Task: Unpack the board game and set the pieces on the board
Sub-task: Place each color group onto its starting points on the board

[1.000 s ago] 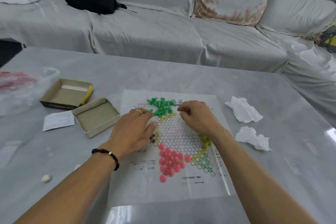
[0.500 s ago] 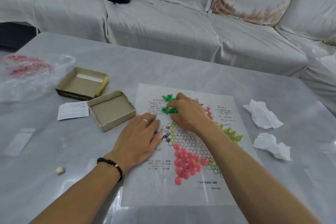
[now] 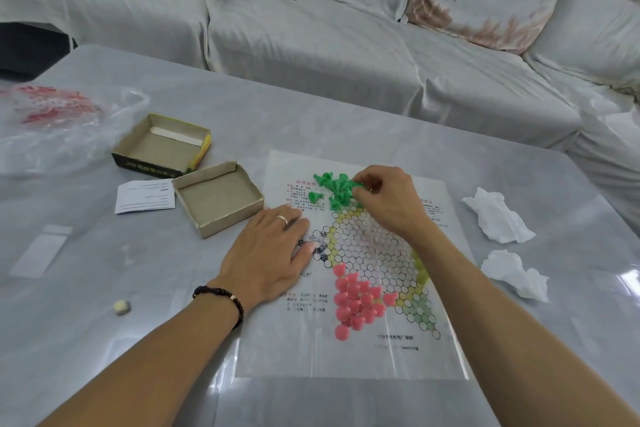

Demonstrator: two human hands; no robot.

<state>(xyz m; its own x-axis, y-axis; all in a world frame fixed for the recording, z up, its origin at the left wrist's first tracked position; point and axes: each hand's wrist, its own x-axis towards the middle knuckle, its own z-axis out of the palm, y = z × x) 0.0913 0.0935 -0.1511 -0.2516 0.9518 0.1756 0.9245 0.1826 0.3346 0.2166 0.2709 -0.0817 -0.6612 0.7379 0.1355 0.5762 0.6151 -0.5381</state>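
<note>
A thin plastic-sheet game board [image 3: 377, 350] printed with a hexagon grid lies flat on the grey table. Several green cone pieces [image 3: 332, 189] are clustered at its far corner. Several pink pieces [image 3: 356, 303] stand bunched at the near corner, and a few yellow-green pieces [image 3: 420, 269] show beside my right forearm. My right hand [image 3: 389, 199] pinches a green piece at the edge of the green cluster. My left hand [image 3: 268, 253] rests flat, palm down, on the board's left edge, with a ring and a bead bracelet.
Two open cardboard box halves [image 3: 216, 198] [image 3: 162, 146] and a white leaflet [image 3: 145, 196] lie left of the board. A clear plastic bag [image 3: 59, 125] is far left, a small die [image 3: 122, 307] near left, two crumpled tissues [image 3: 495, 215] [image 3: 516, 274] right. A covered sofa [image 3: 346, 45] stands behind.
My right hand has moved from the grid's top to the green cluster and stays there, pinching a piece. The left hand keeps pressing the board. The camera has shifted.
</note>
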